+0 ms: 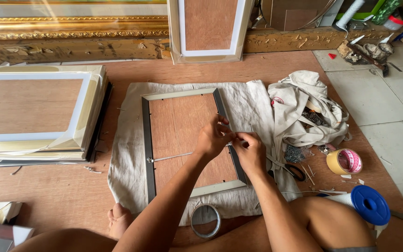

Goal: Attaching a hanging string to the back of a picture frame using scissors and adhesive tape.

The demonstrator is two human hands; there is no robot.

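1. Hands together: your left hand (213, 139) and right hand (250, 151) pinch shut on the wire (173, 157) end at the frame (148, 140)'s right rail.
2. Wire runs toward 9 o'clock, long axis crosswise, to the left rail.
3. Frame lies face down on the cloth (127, 177), long axis 12 to 6; right hand sits nearer the rail.

Your hands (233, 142) crowd frame's (148, 140) right rail; tape roll (344, 161), bunched cloth (304, 109) block right; frame stack (38, 114) blocks left.
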